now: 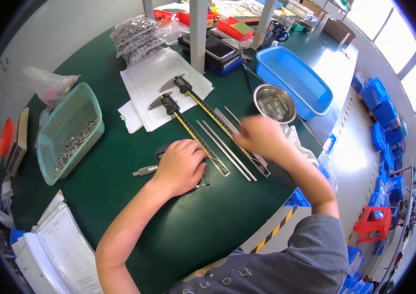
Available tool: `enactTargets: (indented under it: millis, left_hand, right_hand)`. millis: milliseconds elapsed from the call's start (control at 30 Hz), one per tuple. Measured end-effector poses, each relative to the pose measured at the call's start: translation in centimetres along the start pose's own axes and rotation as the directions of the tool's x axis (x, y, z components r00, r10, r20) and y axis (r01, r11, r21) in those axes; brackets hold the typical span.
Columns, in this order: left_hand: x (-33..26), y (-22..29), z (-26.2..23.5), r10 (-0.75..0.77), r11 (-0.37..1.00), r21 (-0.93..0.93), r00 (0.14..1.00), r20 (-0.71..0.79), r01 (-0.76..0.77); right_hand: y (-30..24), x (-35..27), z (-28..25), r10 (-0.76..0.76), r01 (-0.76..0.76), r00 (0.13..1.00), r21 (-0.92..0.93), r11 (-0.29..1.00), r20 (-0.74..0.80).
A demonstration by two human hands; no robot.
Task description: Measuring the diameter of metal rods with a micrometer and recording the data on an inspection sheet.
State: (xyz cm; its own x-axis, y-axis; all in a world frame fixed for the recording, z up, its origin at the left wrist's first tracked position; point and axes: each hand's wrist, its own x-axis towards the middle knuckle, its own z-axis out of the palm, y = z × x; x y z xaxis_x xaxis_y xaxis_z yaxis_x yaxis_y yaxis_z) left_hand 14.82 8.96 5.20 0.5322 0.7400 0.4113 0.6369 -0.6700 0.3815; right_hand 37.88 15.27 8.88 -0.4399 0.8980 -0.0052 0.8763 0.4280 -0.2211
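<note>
My left hand [181, 166] rests low on the green table with its fingers curled over a micrometer [145, 170]. The micrometer's grey thimble sticks out to the left, while most of its frame is hidden under the palm. Above the metal rods hovers my right hand [262, 134], smeared by motion, so its fingertips cannot be made out. Two digital calipers, a nearer one [171, 104] and a farther one [183, 84], lie slanting between the hands. Several thin metal rods [225, 149] lie alongside them. Just beyond my right hand stands a steel bowl [275, 103] with small cylindrical pieces in it.
A green basket of screws [71, 132] stands at the left, and a blue basket [293, 81] at the far right. Papers [161, 81] lie under the caliper jaws, near bagged parts [137, 39]. A grey post [198, 36] rises behind. A white cloth [297, 144] lies beside my right forearm.
</note>
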Motion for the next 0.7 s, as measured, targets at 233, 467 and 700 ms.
enactTargets:
  millis: [233, 467, 700]
  left_hand:
    - [1.9, 1.4, 3.5, 0.021, 0.990, 0.136, 0.984, 0.180, -0.046]
    - [2.5, 2.3, 4.9, 0.014, 0.988, 0.150, 0.991, 0.133, -0.034]
    - [0.2, 2.4, 2.6, -0.036, 0.993, 0.114, 0.985, 0.166, 0.017]
  right_hand:
    - [1.7, -10.9, 2.8, 0.184, -0.181, 0.981, 0.055, 0.982, -0.056]
    - [1.6, -11.4, 0.7, 0.267, -0.220, 0.957, 0.321, 0.921, -0.109]
    - [-0.2, -11.7, 2.2, 0.171, -0.157, 0.985, 0.252, 0.955, -0.032]
